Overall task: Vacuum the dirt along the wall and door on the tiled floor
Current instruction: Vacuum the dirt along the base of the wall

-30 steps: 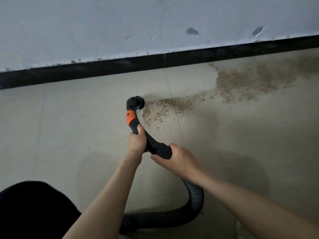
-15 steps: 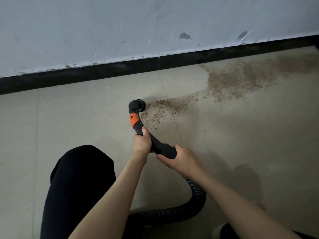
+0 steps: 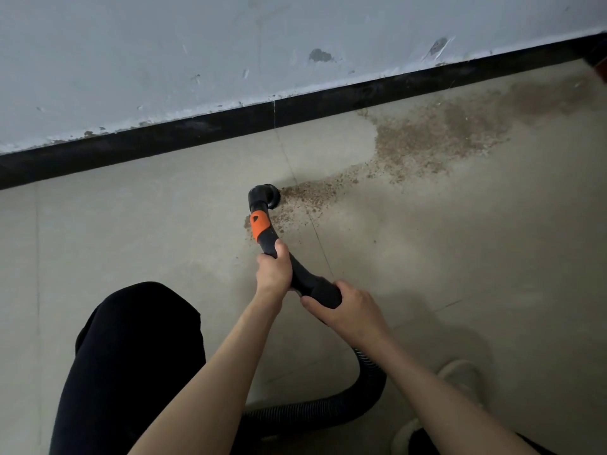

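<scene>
Round black brush nozzle (image 3: 266,196) sits on the beige tiled floor (image 3: 131,231) at the near-left tip of the brown gritty dirt patch (image 3: 437,133); the dirt runs up-right from there toward the black skirting (image 3: 197,133) under the scuffed white wall (image 3: 164,54). Black curved wand with orange collar (image 3: 262,234) points away from the body, left hand (image 3: 274,270) nearer the nozzle, right hand (image 3: 348,310) behind at the cuff, fingers of both wrapped round the tube. Ribbed black hose (image 3: 371,385) loops back behind; likely next sweep goes right, plenty of open tile.

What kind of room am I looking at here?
Probably an unfinished or freshly renovated indoor room: a scuffed wall with chipped paint above a black skirting, and gritty dirt on the tiled floor.
</scene>
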The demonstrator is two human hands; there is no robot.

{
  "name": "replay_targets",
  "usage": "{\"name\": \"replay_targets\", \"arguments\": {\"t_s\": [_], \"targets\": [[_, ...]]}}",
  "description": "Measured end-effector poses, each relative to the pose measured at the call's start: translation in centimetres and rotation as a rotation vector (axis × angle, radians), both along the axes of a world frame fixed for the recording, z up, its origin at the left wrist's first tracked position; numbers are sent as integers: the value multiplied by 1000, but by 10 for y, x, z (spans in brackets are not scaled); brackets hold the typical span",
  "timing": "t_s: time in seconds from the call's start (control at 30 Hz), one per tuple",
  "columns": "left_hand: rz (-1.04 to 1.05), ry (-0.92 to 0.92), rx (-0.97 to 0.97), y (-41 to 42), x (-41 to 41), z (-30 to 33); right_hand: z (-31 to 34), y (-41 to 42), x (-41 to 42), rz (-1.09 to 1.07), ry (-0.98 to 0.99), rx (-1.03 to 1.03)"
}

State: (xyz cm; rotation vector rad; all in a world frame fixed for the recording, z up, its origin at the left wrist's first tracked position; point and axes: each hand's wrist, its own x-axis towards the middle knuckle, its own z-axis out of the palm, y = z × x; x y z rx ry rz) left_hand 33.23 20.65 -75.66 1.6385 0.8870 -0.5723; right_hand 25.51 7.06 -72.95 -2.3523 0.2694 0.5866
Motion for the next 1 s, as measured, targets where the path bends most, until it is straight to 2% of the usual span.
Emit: {"name": "replay_targets", "arguments": {"t_s": [0.17, 0.67, 1.0], "targets": [[-43, -15, 2, -19, 4, -3, -2, -15, -3, -51, -41, 27], [-57, -21, -69, -70, 23, -7, 3, -63, 14, -40, -59, -92], [-175, -25, -19, -95, 41, -6, -5, -85, 23, -146, -53, -25]]}}
